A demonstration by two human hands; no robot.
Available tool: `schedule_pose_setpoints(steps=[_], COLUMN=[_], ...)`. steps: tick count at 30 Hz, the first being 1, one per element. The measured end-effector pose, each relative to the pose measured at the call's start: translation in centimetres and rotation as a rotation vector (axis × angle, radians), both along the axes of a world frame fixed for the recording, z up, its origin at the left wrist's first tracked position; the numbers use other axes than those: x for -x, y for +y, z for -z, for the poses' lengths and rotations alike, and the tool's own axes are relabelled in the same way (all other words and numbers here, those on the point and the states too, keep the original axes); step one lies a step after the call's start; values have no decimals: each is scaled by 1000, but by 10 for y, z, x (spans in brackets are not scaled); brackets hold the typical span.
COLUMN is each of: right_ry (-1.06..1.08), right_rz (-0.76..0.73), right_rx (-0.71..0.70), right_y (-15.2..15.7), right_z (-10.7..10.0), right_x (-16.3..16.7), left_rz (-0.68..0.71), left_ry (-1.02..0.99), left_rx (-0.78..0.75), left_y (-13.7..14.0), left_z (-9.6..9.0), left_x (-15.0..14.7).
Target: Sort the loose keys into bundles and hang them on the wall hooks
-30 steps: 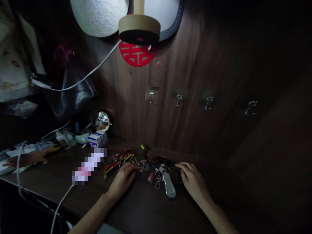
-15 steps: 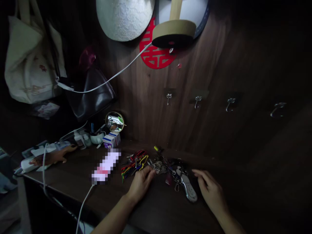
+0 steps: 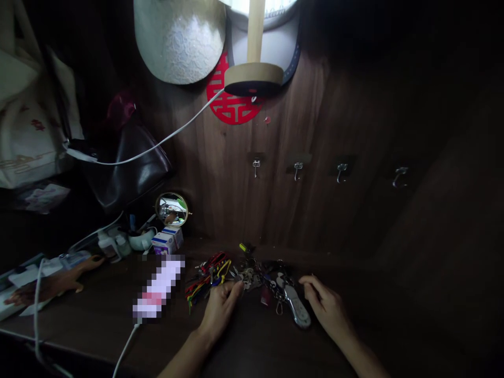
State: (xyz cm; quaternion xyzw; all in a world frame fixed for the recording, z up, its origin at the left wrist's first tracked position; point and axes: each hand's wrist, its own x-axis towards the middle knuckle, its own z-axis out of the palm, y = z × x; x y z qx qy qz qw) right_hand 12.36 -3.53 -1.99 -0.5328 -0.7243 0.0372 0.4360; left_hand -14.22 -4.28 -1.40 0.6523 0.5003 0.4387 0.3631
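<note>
Dark wood-grain worktop [image 3: 252, 341] against a panel [image 3: 220, 205] of similar grain, dimly lit. A heap of keys [image 3: 250, 278] lies on the worktop between the 2 hands, with red, yellow and green cords [image 3: 207, 278] at its left and a grey-and-silver fob [image 3: 296, 305] at its right. Left hand [image 3: 222, 304]: fingers curled toward the thumb at the keys' near edge; whether it grips any cannot be told. Right hand [image 3: 323, 303]: loosely bent, released, just beside the fob. Farther left: a phone [image 3: 159, 289] with pixelated screen, small boxes [image 3: 167, 241] and a round mirror [image 3: 172, 210]. Panel: 4 metal hooks [image 3: 298, 169] in a row; above, a red openwork ornament [image 3: 235, 113] and caps [image 3: 181, 42]. Upper left: a dark, glossy bag [image 3: 132, 163].
</note>
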Motion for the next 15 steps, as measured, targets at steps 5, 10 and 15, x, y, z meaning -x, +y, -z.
schedule_pose_setpoints(steps=[5,10,15], right_ry=[280,739,847], right_rz=[-77,-332,-363], right_rx=[104,327,400], right_y=[-8,-8,0], right_z=[-44,-94,-97], right_x=[15,18,11], left_rz=[-108,-124,-231], left_ry=[-137,-295,-387], left_rx=[7,7,46], left_y=[2,9,9], left_z=[-35,-73,-81], left_x=[5,31,57])
